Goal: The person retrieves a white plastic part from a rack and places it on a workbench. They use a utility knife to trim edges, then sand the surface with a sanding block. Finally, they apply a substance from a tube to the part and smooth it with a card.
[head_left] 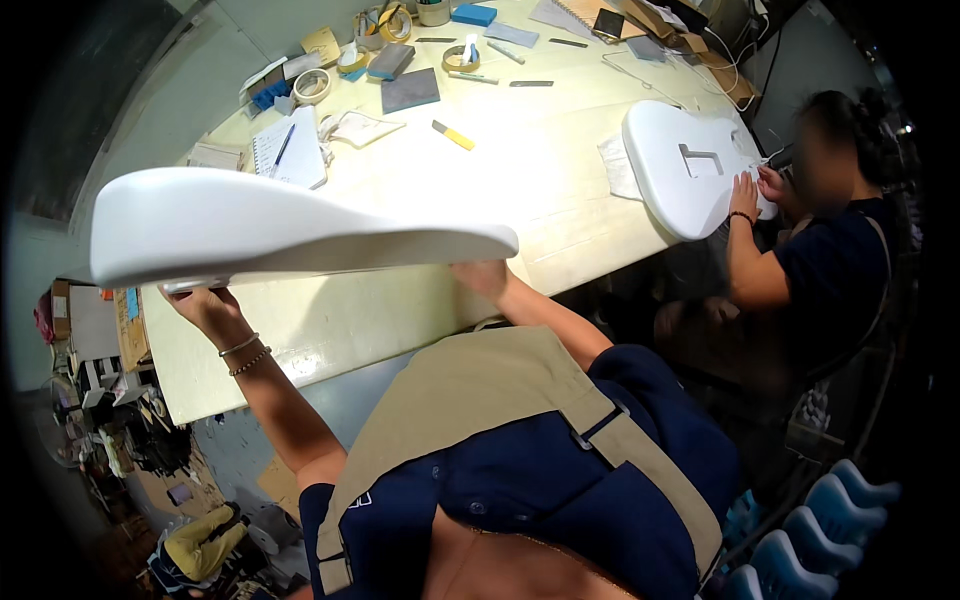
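A white electric guitar body [290, 225] is raised above the table, tilted so that its rounded edge faces me. My left hand [205, 308] grips it from below at its left end, with the fingers partly hidden behind it. Near its right end, my right hand [483, 278] holds it from underneath, and most of those fingers are out of sight. At the right, a second white guitar body [668, 165] with a rectangular cutout rests at the table's edge, where a co-worker's hands [743, 195] touch it.
On the pale table [540, 180] lie a yellow-handled cutter [453, 135], a spiral notebook [290, 150] with a pen, a grey sanding pad [410, 92] and several tape rolls [312, 86]. The co-worker [830, 230] sits close at my right. Stacked blue chairs [825, 520] stand at the lower right.
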`<state>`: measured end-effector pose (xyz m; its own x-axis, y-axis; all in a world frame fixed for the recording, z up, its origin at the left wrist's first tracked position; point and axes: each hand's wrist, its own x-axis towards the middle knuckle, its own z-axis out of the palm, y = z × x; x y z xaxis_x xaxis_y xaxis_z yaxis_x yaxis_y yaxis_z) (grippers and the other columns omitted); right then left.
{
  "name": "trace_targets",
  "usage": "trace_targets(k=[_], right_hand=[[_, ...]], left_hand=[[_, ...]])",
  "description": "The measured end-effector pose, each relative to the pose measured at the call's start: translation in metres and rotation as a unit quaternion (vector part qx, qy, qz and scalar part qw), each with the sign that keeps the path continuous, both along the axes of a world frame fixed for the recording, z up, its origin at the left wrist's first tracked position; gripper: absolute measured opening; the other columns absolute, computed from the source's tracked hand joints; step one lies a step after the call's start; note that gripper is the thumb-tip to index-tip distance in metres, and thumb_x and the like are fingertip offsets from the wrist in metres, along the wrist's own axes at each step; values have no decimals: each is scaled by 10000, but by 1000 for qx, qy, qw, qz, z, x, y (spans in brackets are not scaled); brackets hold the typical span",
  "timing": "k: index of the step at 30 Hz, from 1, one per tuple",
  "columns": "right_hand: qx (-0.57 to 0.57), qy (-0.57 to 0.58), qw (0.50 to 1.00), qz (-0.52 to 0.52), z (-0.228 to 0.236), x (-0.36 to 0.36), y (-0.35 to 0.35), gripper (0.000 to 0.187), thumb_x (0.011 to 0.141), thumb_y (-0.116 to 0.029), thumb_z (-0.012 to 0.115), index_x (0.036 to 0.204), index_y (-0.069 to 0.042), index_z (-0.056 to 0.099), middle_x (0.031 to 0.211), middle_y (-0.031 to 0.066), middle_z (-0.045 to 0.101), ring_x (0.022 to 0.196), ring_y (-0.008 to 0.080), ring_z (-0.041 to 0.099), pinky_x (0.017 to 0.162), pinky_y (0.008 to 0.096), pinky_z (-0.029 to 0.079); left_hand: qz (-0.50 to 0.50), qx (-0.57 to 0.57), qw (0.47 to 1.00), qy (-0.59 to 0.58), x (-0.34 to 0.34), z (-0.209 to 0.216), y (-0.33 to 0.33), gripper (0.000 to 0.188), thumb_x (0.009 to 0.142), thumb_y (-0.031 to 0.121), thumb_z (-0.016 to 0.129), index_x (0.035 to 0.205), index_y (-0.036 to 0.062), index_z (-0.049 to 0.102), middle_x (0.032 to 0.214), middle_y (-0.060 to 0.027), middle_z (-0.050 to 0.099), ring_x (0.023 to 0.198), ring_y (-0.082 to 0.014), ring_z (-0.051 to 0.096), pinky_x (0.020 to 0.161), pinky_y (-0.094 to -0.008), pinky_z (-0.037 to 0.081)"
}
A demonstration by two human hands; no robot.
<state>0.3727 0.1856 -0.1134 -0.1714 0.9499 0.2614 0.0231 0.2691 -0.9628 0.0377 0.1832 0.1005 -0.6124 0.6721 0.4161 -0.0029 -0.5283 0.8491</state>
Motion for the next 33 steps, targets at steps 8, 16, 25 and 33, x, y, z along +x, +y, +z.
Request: trace_targets(k=[8, 16, 25, 33], right_hand=[[-200, -63, 974, 83, 53, 27, 111, 246, 870, -244, 492, 870, -43, 634, 847, 73, 658, 780, 174, 614, 728, 308, 469], [-120, -558, 808, -147, 24, 38, 238, 459, 726, -412, 702, 959, -26, 620, 992, 158, 623, 943, 309, 600, 766, 415, 504], [-24, 90, 995, 42, 148, -53, 175, 166, 820, -129, 670, 913, -1, 621, 792, 19, 626, 697, 74, 540, 670, 213, 440], [122, 44, 969, 211, 245, -85, 100, 170, 877, -171, 631, 851, -3, 630, 742, -4, 580, 679, 55, 501, 584, 202, 378]], left_hand=[[6, 37, 996, 82, 53, 41, -4, 548, 746, -36, 661, 1202, 62, 374, 1145, -182, 498, 1037, -313, 564, 936, -491, 477], [-5, -34, 982, 188, 89, 44, 0, 498, 820, 135, 677, 1202, 89, 360, 1218, -172, 484, 1112, -305, 540, 947, -385, 443], [43, -83, 964, 247, 104, 61, -21, 471, 838, 109, 655, 1195, 82, 350, 1228, -170, 476, 1122, -284, 533, 927, -366, 441], [32, -85, 988, 123, 99, 60, -30, 654, 732, 106, 758, 1215, 76, 319, 1223, -168, 460, 1154, -284, 508, 928, -359, 457]])
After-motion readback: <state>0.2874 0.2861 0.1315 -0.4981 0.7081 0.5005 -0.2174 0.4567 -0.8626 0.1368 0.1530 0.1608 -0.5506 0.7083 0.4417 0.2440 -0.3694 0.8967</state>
